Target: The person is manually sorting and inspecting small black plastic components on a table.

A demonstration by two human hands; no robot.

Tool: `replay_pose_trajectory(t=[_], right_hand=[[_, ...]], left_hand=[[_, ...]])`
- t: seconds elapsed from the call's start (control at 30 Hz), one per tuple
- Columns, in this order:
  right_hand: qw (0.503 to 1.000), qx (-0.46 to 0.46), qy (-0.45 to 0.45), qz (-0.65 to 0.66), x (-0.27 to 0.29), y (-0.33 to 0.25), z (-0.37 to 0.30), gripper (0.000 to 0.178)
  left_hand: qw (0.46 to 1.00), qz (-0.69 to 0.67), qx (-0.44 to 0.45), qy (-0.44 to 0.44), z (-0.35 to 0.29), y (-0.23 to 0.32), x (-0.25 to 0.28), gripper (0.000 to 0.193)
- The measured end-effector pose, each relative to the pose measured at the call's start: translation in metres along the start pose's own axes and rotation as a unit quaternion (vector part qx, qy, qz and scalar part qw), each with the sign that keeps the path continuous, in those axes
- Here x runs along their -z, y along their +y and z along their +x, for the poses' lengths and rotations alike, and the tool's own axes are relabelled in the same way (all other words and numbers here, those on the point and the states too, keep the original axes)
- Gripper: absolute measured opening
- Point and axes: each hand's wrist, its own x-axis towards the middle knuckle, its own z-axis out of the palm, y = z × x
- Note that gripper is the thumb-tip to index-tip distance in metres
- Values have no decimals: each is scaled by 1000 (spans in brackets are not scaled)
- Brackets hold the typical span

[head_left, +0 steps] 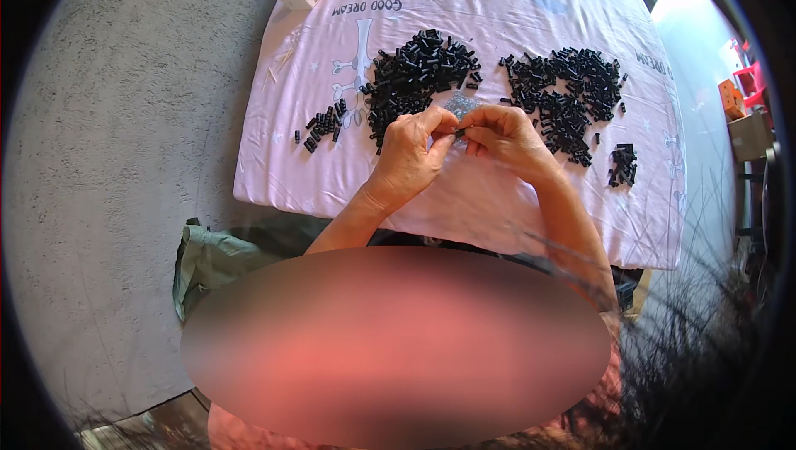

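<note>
The left hand (408, 152) and the right hand (514, 141) meet above a pink cloth (315, 176), one small dark piece (460, 133) between their fingertips.
At nine o'clock from the hands lies a loose group of black pieces (325, 125), short, tube-like and slightly glossy; at eleven o'clock rises a large black heap (421, 69) of similar ones. The left hand pinches the small dark piece, mostly covered, so its full shape I cannot tell. At twelve o'clock, just beyond, is a clear, glittering pile (461, 103). The right hand grasps the same piece from three o'clock, fingers curled. At two o'clock spreads another black heap (566, 114); at three o'clock, a smaller black cluster (623, 165).
</note>
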Motion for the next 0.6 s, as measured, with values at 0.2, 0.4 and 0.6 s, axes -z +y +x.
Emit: replay_pose_trajectory(t=[0.2,0.4,0.6], right_hand=[[997,-19,-26,67,1,-4,-2,12],[994,-25,-11,106,4,-5,-2,13],[996,-22,-3,92,5,-4,-2,13]], left_hand=[[1000,-19,16,-8,0,2,3,16],[1000,19,16,-14,3,-14,24,7],[981,170,-33,-89,-14,-22,24,7]])
